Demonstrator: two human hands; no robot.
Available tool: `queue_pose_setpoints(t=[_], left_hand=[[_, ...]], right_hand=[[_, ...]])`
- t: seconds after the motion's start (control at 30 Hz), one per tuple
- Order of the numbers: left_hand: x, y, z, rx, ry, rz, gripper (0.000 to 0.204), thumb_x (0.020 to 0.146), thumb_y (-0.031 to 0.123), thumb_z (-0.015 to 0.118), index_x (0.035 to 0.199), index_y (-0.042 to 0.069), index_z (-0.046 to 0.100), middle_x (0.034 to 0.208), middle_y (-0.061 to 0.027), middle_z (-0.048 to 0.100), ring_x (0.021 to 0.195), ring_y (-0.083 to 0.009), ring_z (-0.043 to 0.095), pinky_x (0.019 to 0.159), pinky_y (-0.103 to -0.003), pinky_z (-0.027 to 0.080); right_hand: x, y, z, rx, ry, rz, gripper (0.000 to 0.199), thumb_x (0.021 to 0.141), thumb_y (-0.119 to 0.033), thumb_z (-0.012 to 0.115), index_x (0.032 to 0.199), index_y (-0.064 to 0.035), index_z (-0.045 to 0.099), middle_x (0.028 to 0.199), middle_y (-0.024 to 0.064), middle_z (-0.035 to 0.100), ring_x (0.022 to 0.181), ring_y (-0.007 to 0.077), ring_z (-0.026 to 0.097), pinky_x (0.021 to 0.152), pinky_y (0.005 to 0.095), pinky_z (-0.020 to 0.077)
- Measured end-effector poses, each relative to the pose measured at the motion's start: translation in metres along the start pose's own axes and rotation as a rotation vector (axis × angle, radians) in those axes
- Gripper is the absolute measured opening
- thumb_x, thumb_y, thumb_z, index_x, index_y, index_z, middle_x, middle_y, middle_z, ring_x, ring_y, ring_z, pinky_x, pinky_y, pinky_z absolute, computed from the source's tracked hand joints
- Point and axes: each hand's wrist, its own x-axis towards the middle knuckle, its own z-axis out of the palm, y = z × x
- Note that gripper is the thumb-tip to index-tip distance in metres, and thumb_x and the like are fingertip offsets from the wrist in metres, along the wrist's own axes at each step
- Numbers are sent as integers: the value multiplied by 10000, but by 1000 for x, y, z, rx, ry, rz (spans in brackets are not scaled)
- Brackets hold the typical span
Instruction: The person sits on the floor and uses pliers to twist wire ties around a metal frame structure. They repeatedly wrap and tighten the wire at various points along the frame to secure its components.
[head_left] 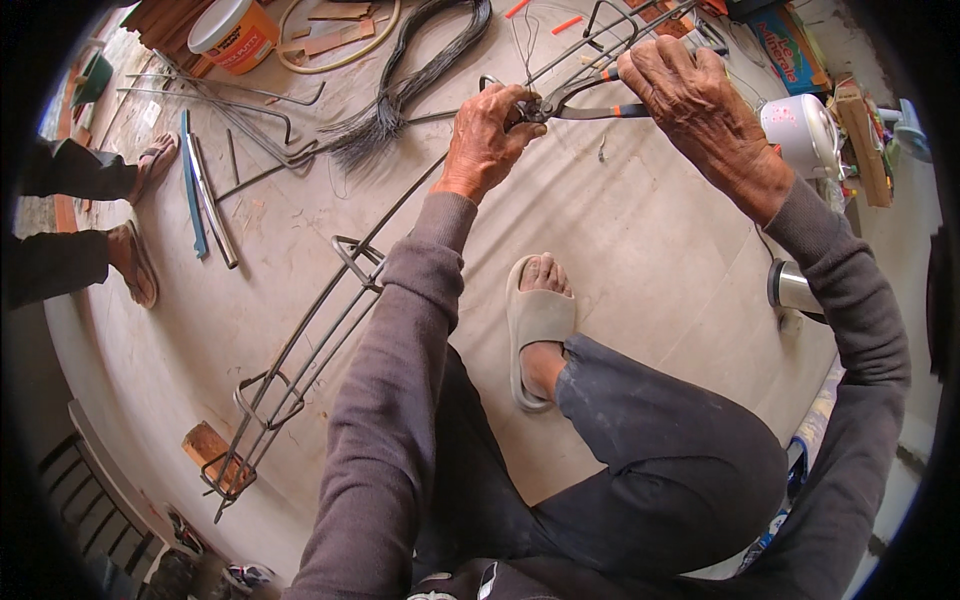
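My right hand (705,115) is closed round the grips of a pair of pincers (598,112) with dark metal arms and orange on the handles. The handles are spread apart. At the pincers' jaws, my left hand (487,140) has its fingers and thumb pinched together; what they grip is hidden. Both hands are over a long rebar cage (318,345), made of thin steel bars with bent stirrups, running from lower left to the top right. A bundle of dark tie wire (385,115) lies just left of my left hand.
A wood block (215,457) sits under the cage's near end. Loose bent bars (250,115), metal strips (208,200) and a putty bucket (235,38) are at upper left. A person's sandaled feet (140,262) are at left. A white appliance (800,135) and metal cup (795,288) stand at right.
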Motion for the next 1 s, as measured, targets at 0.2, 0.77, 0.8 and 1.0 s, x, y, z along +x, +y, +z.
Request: queue_pose_setpoints(t=[0.2, 0.77, 0.8, 1.0], left_hand=[[0, -3, 1, 83, -16, 36, 356, 772, 112, 811, 1112, 80, 709, 933, -126, 683, 798, -260, 691, 730, -385, 526], [1, 8, 3, 201, -61, -38, 344, 817, 13, 743, 1146, 75, 662, 924, -215, 714, 887, -372, 709, 760, -448, 519], [0, 8, 4, 206, -57, -45, 348, 815, 11, 744, 1147, 78, 663, 925, -212, 716, 891, -369, 711, 761, -447, 521], [-4, 7, -2, 101, -19, -60, 249, 850, 64, 738, 1084, 35, 655, 855, -195, 711, 787, -307, 707, 705, -395, 544]], right_hand=[[1, 4, -6, -98, 24, -125, 270, 963, -302, 582, 1148, -106, 575, 957, 5, 577, 942, 136, 580, 752, 280, 465], [-12, 8, -26, 459, -108, -29, 166, 978, -188, 576, 1080, -56, 580, 908, 66, 615, 832, 185, 646, 753, 328, 489], [-13, 8, -27, 540, -78, -18, 172, 974, -187, 577, 1081, -52, 581, 921, 71, 621, 845, 195, 655, 766, 334, 493], [-14, 7, -33, 482, -151, -11, 171, 964, -187, 578, 1074, -56, 581, 938, 72, 625, 860, 205, 662, 778, 336, 494]])
